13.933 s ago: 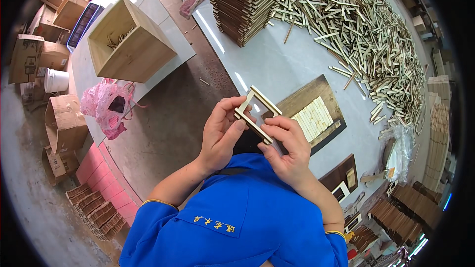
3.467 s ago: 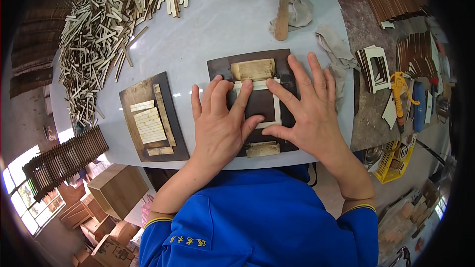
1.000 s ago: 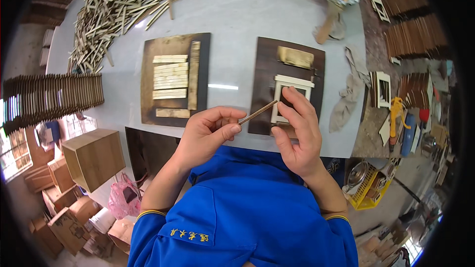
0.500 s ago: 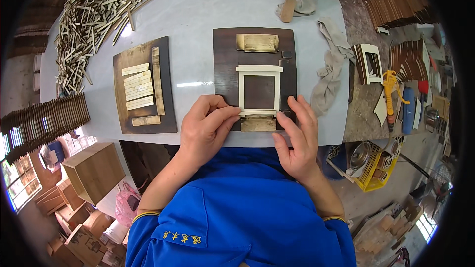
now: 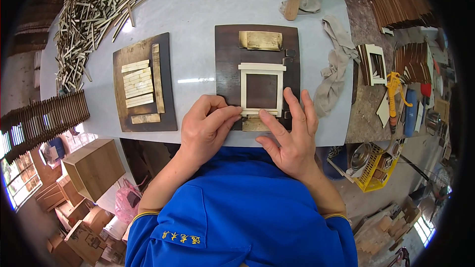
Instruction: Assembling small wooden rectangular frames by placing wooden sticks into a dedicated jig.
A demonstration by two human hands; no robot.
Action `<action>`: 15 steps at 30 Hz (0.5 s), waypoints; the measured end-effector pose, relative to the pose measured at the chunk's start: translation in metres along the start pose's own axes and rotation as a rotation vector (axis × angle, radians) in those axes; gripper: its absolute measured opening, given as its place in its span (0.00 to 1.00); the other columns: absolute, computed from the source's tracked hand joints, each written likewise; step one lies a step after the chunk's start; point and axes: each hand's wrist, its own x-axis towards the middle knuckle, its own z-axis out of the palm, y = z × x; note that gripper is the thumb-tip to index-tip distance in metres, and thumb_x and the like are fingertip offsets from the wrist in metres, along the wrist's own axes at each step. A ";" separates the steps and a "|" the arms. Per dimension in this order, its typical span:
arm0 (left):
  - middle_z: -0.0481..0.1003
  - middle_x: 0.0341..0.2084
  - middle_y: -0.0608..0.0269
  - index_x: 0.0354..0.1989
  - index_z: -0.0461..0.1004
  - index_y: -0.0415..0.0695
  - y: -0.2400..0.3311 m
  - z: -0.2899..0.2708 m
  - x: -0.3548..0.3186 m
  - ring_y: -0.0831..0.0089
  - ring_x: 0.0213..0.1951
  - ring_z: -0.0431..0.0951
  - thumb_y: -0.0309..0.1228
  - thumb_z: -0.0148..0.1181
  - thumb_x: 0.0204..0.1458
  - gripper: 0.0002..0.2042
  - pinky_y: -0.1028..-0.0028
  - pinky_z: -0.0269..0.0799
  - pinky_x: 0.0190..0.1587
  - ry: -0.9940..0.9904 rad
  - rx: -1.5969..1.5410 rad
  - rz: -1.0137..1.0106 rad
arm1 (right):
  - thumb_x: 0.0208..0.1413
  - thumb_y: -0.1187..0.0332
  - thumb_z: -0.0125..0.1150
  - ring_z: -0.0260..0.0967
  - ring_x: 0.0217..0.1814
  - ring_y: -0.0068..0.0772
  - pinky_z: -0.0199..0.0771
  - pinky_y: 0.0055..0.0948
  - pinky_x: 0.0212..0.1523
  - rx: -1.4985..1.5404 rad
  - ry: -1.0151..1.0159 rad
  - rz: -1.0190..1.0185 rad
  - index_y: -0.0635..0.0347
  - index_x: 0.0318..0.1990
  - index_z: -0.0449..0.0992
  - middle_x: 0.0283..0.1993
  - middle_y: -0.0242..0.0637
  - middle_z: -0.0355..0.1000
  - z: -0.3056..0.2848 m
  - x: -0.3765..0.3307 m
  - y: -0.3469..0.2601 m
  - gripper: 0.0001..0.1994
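Observation:
A small cream wooden frame [image 5: 280, 89] with a wider top bar lies on a dark brown board [image 5: 227, 59] in front of me. Along its bottom edge runs a thin pale wooden strip [image 5: 251, 112]. My left hand [image 5: 205, 126] pinches the strip's left end at the frame's lower left corner. With fingers spread, my right hand [image 5: 292, 141] rests its index fingertip on the strip near the middle. Worn yellowish blocks sit on the board above the frame [image 5: 261, 40] and below it [image 5: 253, 124]; the right hand partly covers the lower one. Small black blocks [image 5: 289, 53] stand along the right side.
Left of the board lies a second dark board [image 5: 168, 84] bearing several pale strips [image 5: 138, 86]. A heap of loose sticks [image 5: 94, 24] covers the far left. A brush [image 5: 295, 0], a crumpled grey cloth [image 5: 331, 79], stacked frames [image 5: 371, 64] and a yellow-handled tool [image 5: 394, 94] are on the right.
My right index finger has moved left, from the frame's lower right corner onto the strip. The left hand keeps its pinch. The board appears slightly shifted in view.

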 end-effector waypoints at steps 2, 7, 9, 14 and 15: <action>0.73 0.35 0.64 0.39 0.85 0.41 0.000 -0.001 0.000 0.74 0.28 0.70 0.18 0.71 0.50 0.08 0.76 0.67 0.28 -0.008 0.007 0.003 | 0.63 0.50 0.64 0.46 0.82 0.58 0.54 0.53 0.73 -0.026 -0.009 0.005 0.39 0.66 0.77 0.78 0.51 0.57 0.000 0.000 -0.001 0.24; 0.75 0.37 0.62 0.41 0.85 0.40 -0.001 -0.004 0.001 0.73 0.29 0.71 0.17 0.70 0.51 0.10 0.76 0.68 0.29 -0.045 0.001 0.000 | 0.63 0.50 0.65 0.43 0.83 0.64 0.47 0.54 0.77 -0.027 -0.047 0.008 0.46 0.62 0.80 0.79 0.53 0.56 -0.002 0.004 -0.003 0.23; 0.76 0.38 0.62 0.42 0.85 0.40 0.005 -0.010 0.003 0.73 0.29 0.72 0.17 0.69 0.51 0.10 0.77 0.68 0.30 -0.075 -0.023 -0.042 | 0.63 0.49 0.65 0.43 0.83 0.63 0.47 0.54 0.77 -0.041 -0.044 0.015 0.46 0.62 0.80 0.79 0.53 0.56 -0.002 0.004 -0.004 0.23; 0.78 0.42 0.59 0.47 0.84 0.38 0.026 -0.029 0.005 0.72 0.30 0.74 0.16 0.68 0.52 0.13 0.78 0.70 0.32 -0.184 -0.135 -0.197 | 0.63 0.48 0.65 0.43 0.83 0.63 0.47 0.54 0.77 -0.082 -0.019 0.032 0.45 0.61 0.80 0.79 0.52 0.57 -0.003 0.004 -0.002 0.23; 0.79 0.42 0.58 0.48 0.83 0.38 0.029 -0.032 0.004 0.72 0.31 0.75 0.16 0.68 0.53 0.14 0.78 0.71 0.32 -0.203 -0.184 -0.235 | 0.63 0.48 0.64 0.43 0.83 0.62 0.47 0.54 0.77 -0.083 -0.012 0.027 0.45 0.61 0.80 0.79 0.52 0.57 -0.004 0.004 0.000 0.23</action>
